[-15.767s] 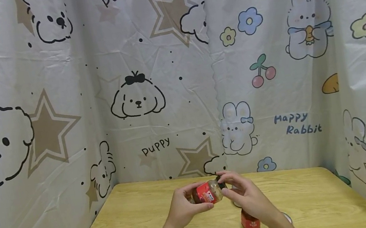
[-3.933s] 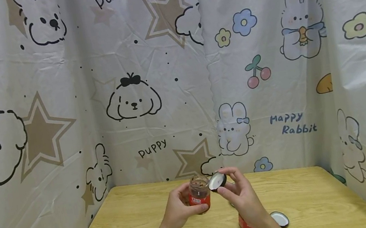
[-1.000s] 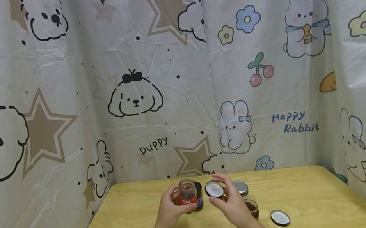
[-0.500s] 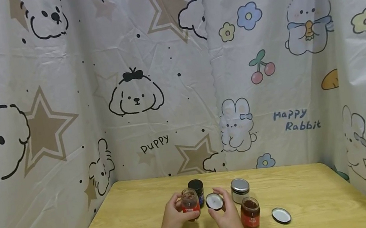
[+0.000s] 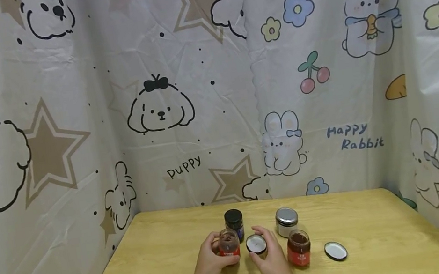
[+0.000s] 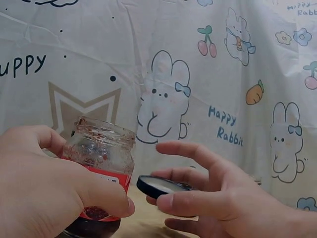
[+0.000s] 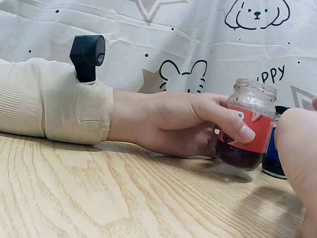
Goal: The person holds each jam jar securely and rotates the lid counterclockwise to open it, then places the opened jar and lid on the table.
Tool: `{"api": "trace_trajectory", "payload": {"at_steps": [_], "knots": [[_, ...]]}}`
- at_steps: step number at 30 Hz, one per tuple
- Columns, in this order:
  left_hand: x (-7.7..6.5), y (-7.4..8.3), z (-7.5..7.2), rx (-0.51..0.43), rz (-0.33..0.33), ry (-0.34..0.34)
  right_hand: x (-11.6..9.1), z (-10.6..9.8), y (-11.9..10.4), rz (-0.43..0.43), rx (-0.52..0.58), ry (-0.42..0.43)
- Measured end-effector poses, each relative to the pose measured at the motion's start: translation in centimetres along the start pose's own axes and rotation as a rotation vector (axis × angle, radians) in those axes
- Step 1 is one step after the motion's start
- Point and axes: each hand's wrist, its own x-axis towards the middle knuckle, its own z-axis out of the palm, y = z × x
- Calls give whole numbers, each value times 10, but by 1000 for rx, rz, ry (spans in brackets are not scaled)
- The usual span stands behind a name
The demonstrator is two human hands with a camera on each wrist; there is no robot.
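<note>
My left hand (image 5: 209,262) grips a glass jar with a red label (image 5: 229,247), its mouth uncovered and dark contents inside. In the right wrist view this jar (image 7: 246,134) is slightly tilted, its base at or just above the tabletop; contact is unclear. My right hand (image 5: 274,266) pinches a dark-rimmed jar lid (image 5: 256,244) by its edge, white inner side up. The left wrist view puts the lid (image 6: 163,186) right of the jar and apart from it, below its mouth. Only part of my right hand (image 7: 299,148) shows in the right wrist view.
Behind the held jar stands a dark jar with a black lid (image 5: 234,220). Right of my right hand are a silver-lidded jar (image 5: 287,222) and an uncovered red-labelled jar (image 5: 298,249). Another lid (image 5: 336,250) lies white side up on the wooden table (image 5: 155,250). Patterned curtains surround it.
The lid was on the jar at first, then came off in my right hand. In the last second both hands have lowered toward the tabletop, and the dark jar behind shows more.
</note>
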Motion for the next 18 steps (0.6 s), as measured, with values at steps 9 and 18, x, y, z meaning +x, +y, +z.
{"api": "trace_trajectory", "payload": {"at_steps": [9,18], "knots": [[2,-6,3,47,-12,-6,-2,-3,7,-17,-124,-68],[0,-3,4,117,-15,5,-4,-2,6,56,-188,-74]]}}
